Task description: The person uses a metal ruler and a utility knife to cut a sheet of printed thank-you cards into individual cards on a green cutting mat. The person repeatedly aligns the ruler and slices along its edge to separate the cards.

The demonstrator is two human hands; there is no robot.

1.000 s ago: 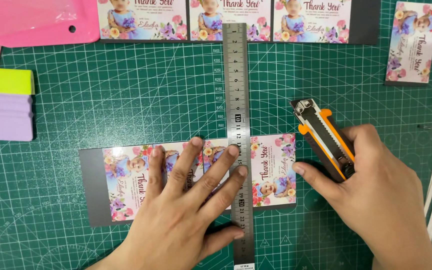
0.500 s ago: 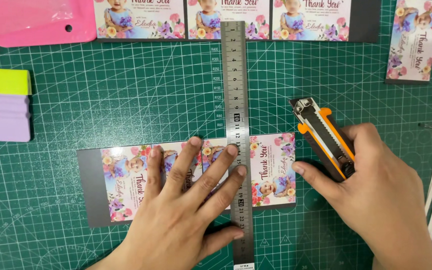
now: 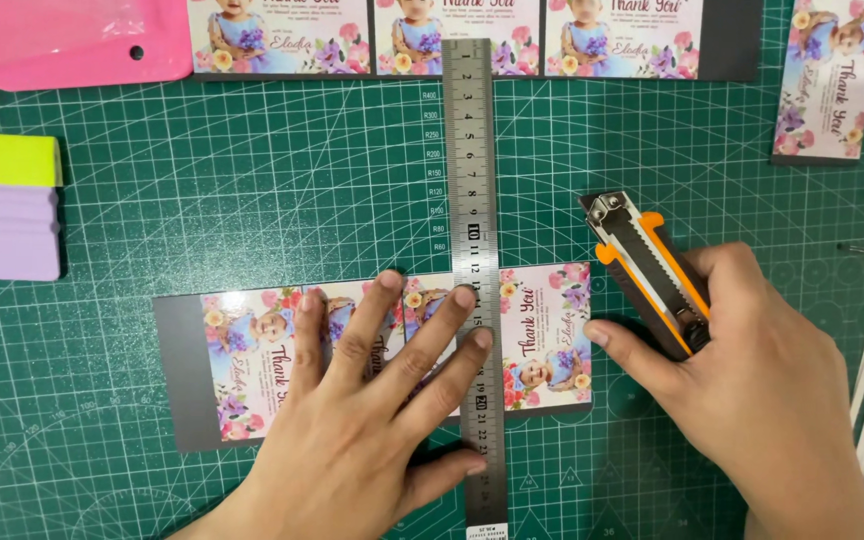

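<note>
1. Fingers [image 3: 457,300] of the left hand [image 3: 362,420] lie spread and flat, pressing one steel ruler [image 3: 472,250] and one strip of printed cards [image 3: 252,360], at lower centre of the frame.
2. The right hand [image 3: 752,370] is clenched around one orange utility knife [image 3: 652,270], just right of the ruler.
3. The strip shows three card prints; another three-print strip [image 3: 472,40] lies along the top edge.
4. One single card [image 3: 827,85] sits upper right on the green cutting mat [image 3: 202,180].
</note>
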